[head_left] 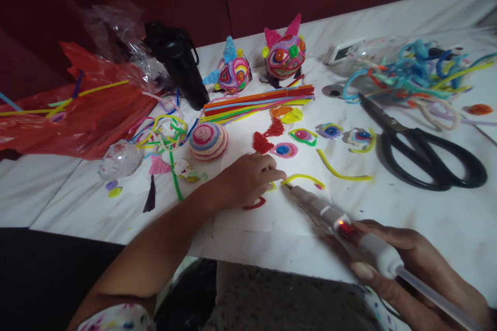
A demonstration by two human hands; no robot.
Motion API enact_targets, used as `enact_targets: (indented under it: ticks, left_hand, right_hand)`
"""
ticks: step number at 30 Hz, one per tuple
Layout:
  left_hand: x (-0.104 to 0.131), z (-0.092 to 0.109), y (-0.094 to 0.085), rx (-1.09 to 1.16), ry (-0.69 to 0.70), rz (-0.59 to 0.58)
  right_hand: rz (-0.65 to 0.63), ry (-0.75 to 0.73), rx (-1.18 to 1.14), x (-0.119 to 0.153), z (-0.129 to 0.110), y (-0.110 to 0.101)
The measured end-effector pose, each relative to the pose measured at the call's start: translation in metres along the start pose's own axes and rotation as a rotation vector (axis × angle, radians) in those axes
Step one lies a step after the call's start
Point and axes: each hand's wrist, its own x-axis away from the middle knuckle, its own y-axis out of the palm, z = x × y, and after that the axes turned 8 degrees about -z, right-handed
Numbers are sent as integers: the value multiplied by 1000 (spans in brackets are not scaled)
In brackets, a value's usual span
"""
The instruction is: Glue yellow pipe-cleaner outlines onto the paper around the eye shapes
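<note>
My left hand [248, 180] is closed at the middle of the sheet, its fingertips at the left end of a curved yellow pipe cleaner [305, 178]. My right hand [415, 274] grips a white hot glue gun [322, 209] with a small red light lit and a clear glue stick out of its back. Its nozzle meets the same yellow end, beside my left fingertips. A red curved piece [254, 204] lies partly under my left hand. Above it are red wound pieces [263, 143] and coiled eye shapes [284, 150]. Another bent yellow pipe cleaner [341, 169] lies to the right.
Black scissors [423, 152] lie at right, before a tangle of pipe cleaners [419, 75]. A striped coiled dome [208, 141], a pipe cleaner bundle [258, 103], two decorated heads [285, 57] [233, 72] and a black bottle [178, 62] stand behind. Red plastic [85, 119] spreads left.
</note>
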Motion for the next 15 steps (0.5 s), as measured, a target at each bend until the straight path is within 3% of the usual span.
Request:
enact_targets:
  ticks: [13,15]
  left_hand:
    - [0,-1,1,16,0,12]
    - [0,-1,2,19,-2,19]
  right_hand:
    - [51,43,0,-1,-3,-1]
    - [100,129,28,1,-3,-1]
